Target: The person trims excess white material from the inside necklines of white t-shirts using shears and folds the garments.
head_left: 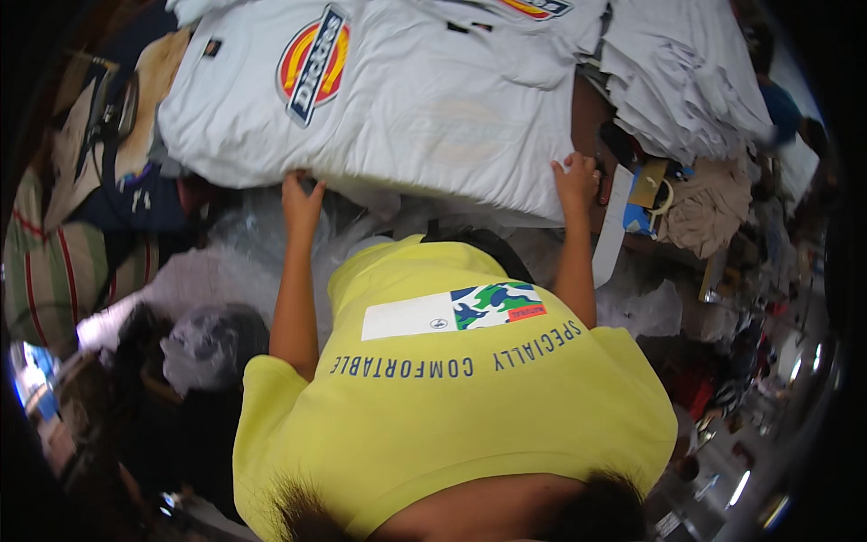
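Observation:
A white T-shirt (388,135) with a round red and yellow emblem lies spread on the work surface in front of me, its near edge toward my body. My left hand (302,197) is at the left part of this edge, fingers closed on the cloth and partly hidden by it, thumb to the side. At the right corner my right hand (576,185) has its fingers bent over the same shirt's edge. Through the cloth between the hands, a second emblem shows faintly. More white shirts (542,54) lie beyond it.
A stack of white garments (682,81) stands at the right. Beside my right hand are a white strip (614,226), a tape roll (664,197) and crumpled beige cloth (709,212). Clear plastic bags (244,226) lie at the left, near a striped cushion-like thing (63,271).

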Demonstrator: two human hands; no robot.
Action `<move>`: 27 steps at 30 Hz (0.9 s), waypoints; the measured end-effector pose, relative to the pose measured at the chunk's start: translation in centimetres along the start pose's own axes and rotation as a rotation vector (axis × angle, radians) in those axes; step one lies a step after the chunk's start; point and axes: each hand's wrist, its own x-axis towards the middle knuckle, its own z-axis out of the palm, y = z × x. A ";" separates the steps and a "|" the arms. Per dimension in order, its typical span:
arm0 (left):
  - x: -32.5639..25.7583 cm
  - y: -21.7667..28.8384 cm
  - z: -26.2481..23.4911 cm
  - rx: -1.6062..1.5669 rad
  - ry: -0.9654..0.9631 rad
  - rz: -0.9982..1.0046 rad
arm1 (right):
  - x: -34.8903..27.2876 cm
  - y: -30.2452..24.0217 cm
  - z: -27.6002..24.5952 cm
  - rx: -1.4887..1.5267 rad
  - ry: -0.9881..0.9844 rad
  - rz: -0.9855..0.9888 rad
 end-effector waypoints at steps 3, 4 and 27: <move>-0.3 -1.3 1.5 -0.602 -0.170 -0.215 | -0.4 1.5 -0.3 0.029 0.044 -0.054; -0.4 -0.6 1.3 -0.731 -0.240 -0.305 | -0.1 2.1 -0.3 0.041 0.017 -0.054; -3.8 11.9 -18.2 -0.748 0.108 0.006 | -3.2 19.2 -16.7 1.460 -0.062 -0.229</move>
